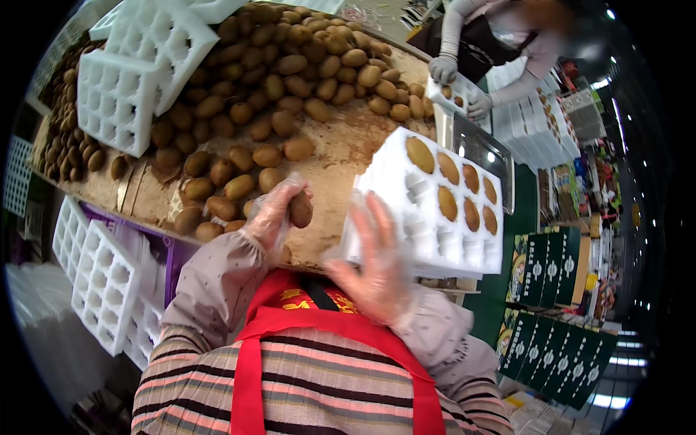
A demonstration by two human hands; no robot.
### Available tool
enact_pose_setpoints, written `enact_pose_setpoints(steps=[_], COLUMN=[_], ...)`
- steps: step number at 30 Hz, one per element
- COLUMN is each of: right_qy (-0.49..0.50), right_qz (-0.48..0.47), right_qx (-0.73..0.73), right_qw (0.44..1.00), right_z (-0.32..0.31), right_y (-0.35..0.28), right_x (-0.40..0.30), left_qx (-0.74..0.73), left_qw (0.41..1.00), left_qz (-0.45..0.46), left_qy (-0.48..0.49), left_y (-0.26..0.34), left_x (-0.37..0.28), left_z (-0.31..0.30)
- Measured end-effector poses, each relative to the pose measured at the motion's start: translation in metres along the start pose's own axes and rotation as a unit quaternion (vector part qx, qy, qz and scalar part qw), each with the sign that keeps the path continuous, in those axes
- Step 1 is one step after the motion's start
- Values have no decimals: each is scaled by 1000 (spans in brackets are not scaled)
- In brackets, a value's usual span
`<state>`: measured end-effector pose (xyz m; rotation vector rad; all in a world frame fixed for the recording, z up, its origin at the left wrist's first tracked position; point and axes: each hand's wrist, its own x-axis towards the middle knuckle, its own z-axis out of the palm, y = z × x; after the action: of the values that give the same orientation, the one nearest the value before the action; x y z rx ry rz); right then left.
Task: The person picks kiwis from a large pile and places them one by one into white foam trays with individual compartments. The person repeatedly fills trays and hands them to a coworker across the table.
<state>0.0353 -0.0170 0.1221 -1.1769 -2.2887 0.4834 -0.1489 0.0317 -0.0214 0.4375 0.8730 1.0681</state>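
My left hand [276, 213], in a clear plastic glove, grips a brown kiwifruit [301, 209] above the near part of the wooden table. My right hand [375, 255], gloved the same way and blurred by motion, has its fingers apart and shows no fruit in it. It is beside the left side of a stack of white foam trays [429, 239]; whether it touches them I cannot tell. Several kiwifruit [447, 204] sit in the top tray, filling the far row and part of the middle one. Bare pockets show along the near row and at the middle row's left end.
A large heap of kiwifruit [293, 65] covers the far table, with empty foam trays [117, 100] on its left. Across the table a person in grey gloves [445, 69] handles another tray. Green cartons [549, 348] stand at right, and a purple crate [176, 261] is below left.
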Motion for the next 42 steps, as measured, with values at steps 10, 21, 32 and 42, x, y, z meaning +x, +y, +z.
enact_pose_setpoints(steps=[10,21,32,42], right_qy=[128,-96,-111,42], right_qz=[133,-5,19,99], right_qx=[27,-231,-311,25], right_qw=[982,968,944,994], right_z=[-68,-42,-33,-53], right_y=[36,118,100,59], right_x=[23,53,51,-2], left_qx=[535,834,-26,151], left_qw=[802,529,989,966], left_qz=[254,152,107,197], left_qy=[77,51,-96,-77], left_y=[65,30,38,50], left_x=[36,134,41,1], left_z=[39,-17,67,77])
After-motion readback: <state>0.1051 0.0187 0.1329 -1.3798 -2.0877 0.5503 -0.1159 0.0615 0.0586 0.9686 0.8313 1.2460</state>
